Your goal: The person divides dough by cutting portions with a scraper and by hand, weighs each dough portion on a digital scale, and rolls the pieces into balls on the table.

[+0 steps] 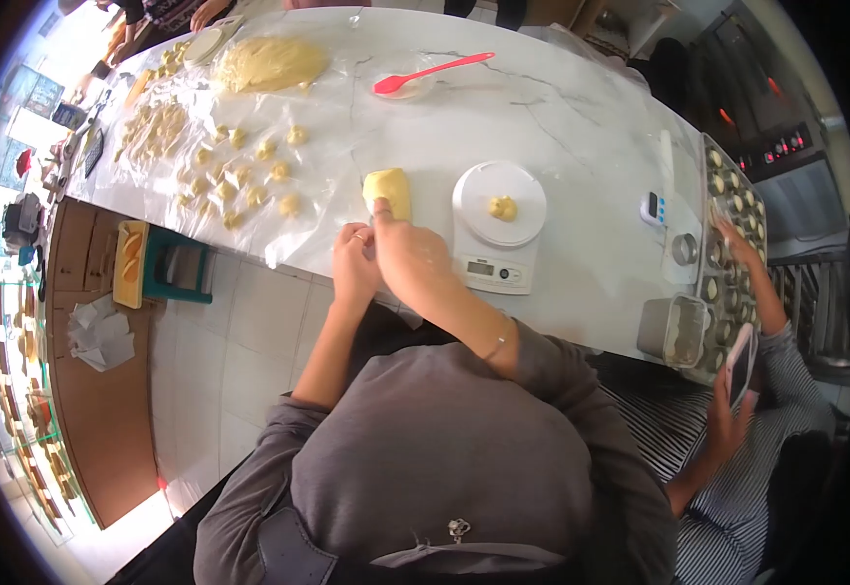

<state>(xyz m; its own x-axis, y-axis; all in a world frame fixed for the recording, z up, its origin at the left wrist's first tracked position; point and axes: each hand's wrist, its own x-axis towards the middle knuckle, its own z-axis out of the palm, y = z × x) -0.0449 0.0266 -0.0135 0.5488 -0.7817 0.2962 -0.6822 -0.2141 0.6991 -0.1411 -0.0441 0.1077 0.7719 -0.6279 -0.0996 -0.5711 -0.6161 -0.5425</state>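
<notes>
A block of yellow dough (390,187) lies on the table's near side. My right hand (407,252) reaches across to its near end, one finger pressed onto the dough and the others curled beneath. Close against it on the left is my left hand (355,261), its fingers bent together in a pinch; anything between them is hidden. To the right, a small lump of dough (503,208) sits on the round plate of a white kitchen scale (499,275). Many small dough pieces (239,175) are scattered on plastic sheeting to the left.
A larger dough mass (271,64) and a red spatula (434,72) lie farther back. On the right are a small timer (653,209), a metal ring (684,249), a plastic tub (673,330) and a tray of filled molds (715,255). Another person there holds a phone (740,363).
</notes>
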